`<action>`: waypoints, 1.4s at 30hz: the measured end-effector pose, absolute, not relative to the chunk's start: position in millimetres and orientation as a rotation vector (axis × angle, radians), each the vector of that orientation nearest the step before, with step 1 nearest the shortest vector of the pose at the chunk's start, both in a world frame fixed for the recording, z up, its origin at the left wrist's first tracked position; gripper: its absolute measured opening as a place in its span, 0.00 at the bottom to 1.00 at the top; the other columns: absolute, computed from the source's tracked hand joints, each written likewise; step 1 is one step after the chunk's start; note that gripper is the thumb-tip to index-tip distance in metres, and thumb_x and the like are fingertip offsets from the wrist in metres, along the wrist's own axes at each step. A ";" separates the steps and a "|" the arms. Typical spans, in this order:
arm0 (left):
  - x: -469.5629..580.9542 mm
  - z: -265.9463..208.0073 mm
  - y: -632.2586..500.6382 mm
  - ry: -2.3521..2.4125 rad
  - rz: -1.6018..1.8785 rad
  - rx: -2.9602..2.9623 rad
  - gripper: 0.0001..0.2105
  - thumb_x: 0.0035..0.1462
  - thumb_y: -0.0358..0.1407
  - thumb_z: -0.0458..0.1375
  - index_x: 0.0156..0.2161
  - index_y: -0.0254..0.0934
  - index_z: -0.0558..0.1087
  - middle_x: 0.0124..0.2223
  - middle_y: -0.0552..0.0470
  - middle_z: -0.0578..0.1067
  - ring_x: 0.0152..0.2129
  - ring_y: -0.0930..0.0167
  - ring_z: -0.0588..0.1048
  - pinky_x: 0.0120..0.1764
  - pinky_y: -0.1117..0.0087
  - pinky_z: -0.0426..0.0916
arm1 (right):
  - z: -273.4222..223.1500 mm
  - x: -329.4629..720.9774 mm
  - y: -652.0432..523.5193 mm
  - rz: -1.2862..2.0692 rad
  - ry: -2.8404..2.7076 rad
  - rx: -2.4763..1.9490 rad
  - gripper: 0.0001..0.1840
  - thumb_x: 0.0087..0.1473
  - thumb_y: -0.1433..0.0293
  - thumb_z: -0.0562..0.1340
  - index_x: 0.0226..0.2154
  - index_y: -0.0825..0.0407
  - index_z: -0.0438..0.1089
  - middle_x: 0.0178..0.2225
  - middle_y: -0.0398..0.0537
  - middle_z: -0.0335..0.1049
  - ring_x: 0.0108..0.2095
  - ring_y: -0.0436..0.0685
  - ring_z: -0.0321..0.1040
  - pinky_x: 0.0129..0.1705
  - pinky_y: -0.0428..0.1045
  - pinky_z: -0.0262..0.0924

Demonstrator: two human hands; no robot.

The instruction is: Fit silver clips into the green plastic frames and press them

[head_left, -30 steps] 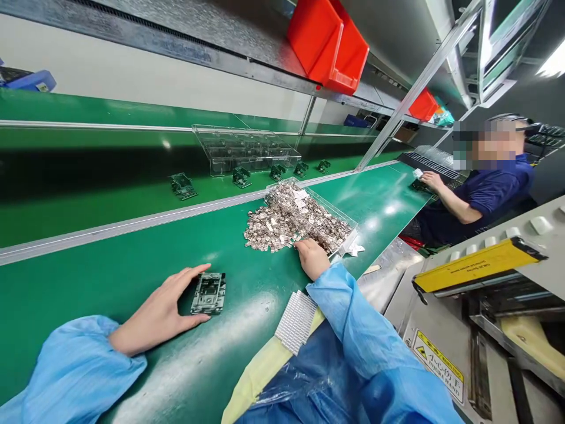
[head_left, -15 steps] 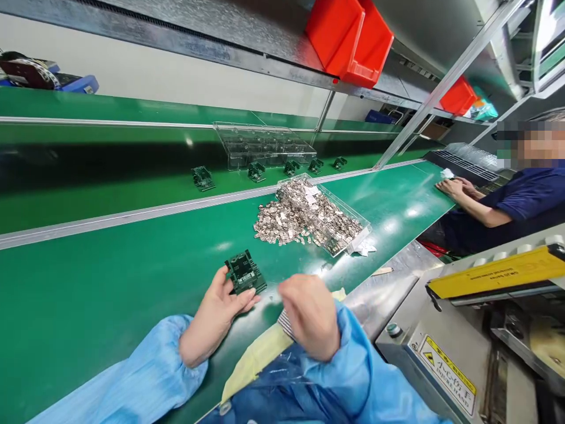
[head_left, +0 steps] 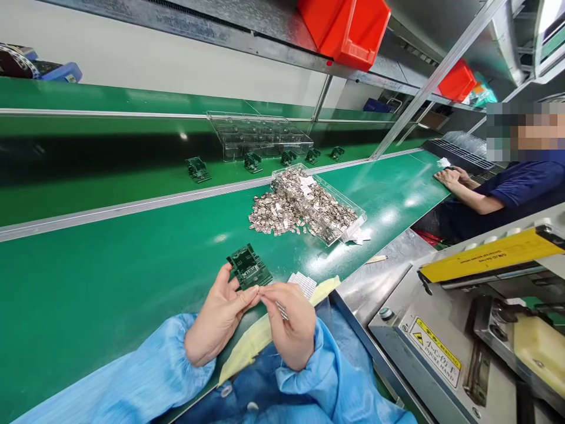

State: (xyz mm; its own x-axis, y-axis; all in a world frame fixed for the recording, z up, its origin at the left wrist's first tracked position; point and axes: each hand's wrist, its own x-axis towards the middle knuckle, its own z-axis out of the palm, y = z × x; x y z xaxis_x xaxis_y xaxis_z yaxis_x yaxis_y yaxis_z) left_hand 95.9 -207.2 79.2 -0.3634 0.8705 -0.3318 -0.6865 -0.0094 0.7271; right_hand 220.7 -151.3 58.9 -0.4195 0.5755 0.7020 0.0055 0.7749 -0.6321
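My left hand (head_left: 227, 306) grips a small stack of dark green circuit boards (head_left: 249, 267) above the green bench, thumb along the near edge. Fingers pinched, my right hand (head_left: 289, 318) meets the left thumb at the boards' near corner; anything between those fingertips is too small to make out. Partly behind the right hand lies a sheet of small white labels (head_left: 303, 284), near a yellow cloth strip (head_left: 247, 347) at the bench edge. Farther off, a heap of small metal parts (head_left: 273, 213) spills from a clear plastic tray (head_left: 359, 222).
Several circuit boards (head_left: 198, 169) lie along the back ledge by a clear compartment tray (head_left: 265, 132). A red bin (head_left: 346, 35) sits on the shelf above. At right stands a machine with a yellow bar (head_left: 489, 259); beyond it, a co-worker's hands (head_left: 452, 176) rest at the bench.
My right hand has moved left and closed in on the boards' near corner, touching my left thumb. The label sheet shows more now. The whole view has shifted slightly.
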 end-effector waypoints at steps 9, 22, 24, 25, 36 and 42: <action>96.4 61.9 -208.8 1.118 1.796 0.495 0.23 0.47 0.31 0.68 0.45 0.41 0.62 0.42 0.55 0.74 0.36 0.75 0.77 0.39 0.76 0.74 | 57.4 216.0 -156.7 1.213 -1.775 -0.839 0.04 0.59 0.69 0.61 0.32 0.51 0.69 0.29 0.44 0.68 0.30 0.53 0.66 0.32 0.47 0.60; 93.7 46.6 -218.3 1.040 1.709 0.933 0.20 0.57 0.31 0.60 0.53 0.50 0.66 0.46 0.55 0.71 0.40 0.77 0.74 0.44 0.80 0.71 | 65.9 219.8 -151.4 1.130 -1.719 -0.868 0.04 0.53 0.75 0.62 0.29 0.50 0.71 0.32 0.44 0.61 0.35 0.54 0.60 0.36 0.49 0.55; 94.4 48.5 -219.1 1.068 1.702 0.951 0.19 0.57 0.30 0.60 0.53 0.49 0.66 0.46 0.55 0.71 0.40 0.77 0.74 0.45 0.81 0.70 | 65.3 218.5 -153.1 1.113 -1.720 -0.871 0.05 0.53 0.75 0.62 0.28 0.50 0.71 0.33 0.44 0.61 0.36 0.55 0.60 0.37 0.49 0.55; 94.7 49.1 -219.4 1.084 1.700 0.956 0.19 0.57 0.30 0.60 0.52 0.49 0.67 0.45 0.55 0.72 0.40 0.77 0.74 0.44 0.82 0.69 | 65.1 218.3 -153.5 1.110 -1.721 -0.873 0.05 0.53 0.75 0.63 0.28 0.50 0.71 0.33 0.44 0.60 0.36 0.55 0.60 0.38 0.49 0.55; 96.8 43.8 -222.0 1.155 1.652 0.988 0.17 0.59 0.32 0.58 0.53 0.44 0.64 0.48 0.50 0.72 0.41 0.74 0.74 0.44 0.77 0.70 | 65.0 217.4 -159.0 1.095 -1.703 -0.898 0.05 0.52 0.74 0.63 0.27 0.49 0.70 0.33 0.44 0.60 0.36 0.55 0.61 0.37 0.48 0.57; 97.2 42.3 -226.1 1.261 1.598 1.014 0.15 0.61 0.35 0.55 0.53 0.44 0.63 0.42 0.52 0.73 0.35 0.75 0.73 0.38 0.77 0.71 | 63.6 218.8 -162.0 1.129 -1.732 -0.929 0.04 0.53 0.73 0.62 0.28 0.50 0.67 0.33 0.44 0.62 0.36 0.54 0.61 0.36 0.48 0.59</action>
